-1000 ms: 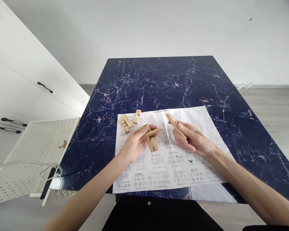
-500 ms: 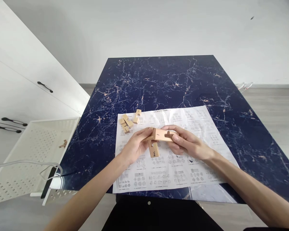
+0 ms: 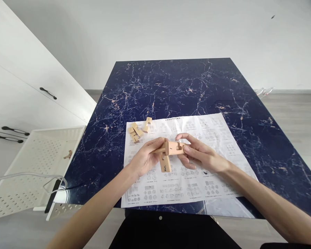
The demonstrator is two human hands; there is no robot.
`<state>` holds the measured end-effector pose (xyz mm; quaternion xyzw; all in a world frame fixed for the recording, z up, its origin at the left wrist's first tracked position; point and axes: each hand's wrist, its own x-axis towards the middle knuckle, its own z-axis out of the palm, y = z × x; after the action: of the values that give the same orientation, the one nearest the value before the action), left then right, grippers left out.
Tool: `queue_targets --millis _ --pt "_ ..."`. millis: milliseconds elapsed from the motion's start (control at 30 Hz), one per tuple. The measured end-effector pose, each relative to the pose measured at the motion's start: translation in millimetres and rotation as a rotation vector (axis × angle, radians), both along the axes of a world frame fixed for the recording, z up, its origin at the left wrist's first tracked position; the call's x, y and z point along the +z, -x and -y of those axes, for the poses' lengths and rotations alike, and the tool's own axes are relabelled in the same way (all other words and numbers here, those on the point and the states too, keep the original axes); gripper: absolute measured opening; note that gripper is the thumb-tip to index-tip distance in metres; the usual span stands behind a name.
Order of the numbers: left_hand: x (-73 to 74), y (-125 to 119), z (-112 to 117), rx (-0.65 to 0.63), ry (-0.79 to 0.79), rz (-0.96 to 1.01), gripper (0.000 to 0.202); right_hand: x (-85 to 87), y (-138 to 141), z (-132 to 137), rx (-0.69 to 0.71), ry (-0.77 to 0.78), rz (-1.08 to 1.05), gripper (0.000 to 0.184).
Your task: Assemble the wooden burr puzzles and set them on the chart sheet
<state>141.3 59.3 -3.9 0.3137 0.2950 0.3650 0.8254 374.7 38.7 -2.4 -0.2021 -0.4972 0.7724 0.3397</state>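
Left hand (image 3: 145,159) closed on crossed bars (image 3: 165,164), held above sheet (image 3: 197,188) on worktop (image 3: 171,86); right hand (image 3: 202,156) pinched on notched block (image 3: 174,148), set against bars; notch best kept square, eased on, not forced.

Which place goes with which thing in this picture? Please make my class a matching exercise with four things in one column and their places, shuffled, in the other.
Things
1. joined wooden pieces
2. pile of loose wooden pieces
3. printed sheet
4. lone wooden piece

Places
a. in the white perforated tray left of the blue marbled table
b. lying flat on the blue marbled table
c. held between the left hand and the right hand
d. on the far left corner of the printed sheet

Pairs: 1-c, 2-d, 3-b, 4-a
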Motion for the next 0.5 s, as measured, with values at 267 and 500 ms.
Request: queue_targets --millis 267,500 --pt "-1.1 1.2 0.0 -0.011 -0.015 -0.002 0.028 -1.6 -1.3 -1.6 0.015 0.004 0.007 0.013" --pt "-4.0 1.2 2.2 -0.167 -0.031 -0.001 0.034 -7.4 7.0 1.1 0.068 -0.059 0.046 0.019"
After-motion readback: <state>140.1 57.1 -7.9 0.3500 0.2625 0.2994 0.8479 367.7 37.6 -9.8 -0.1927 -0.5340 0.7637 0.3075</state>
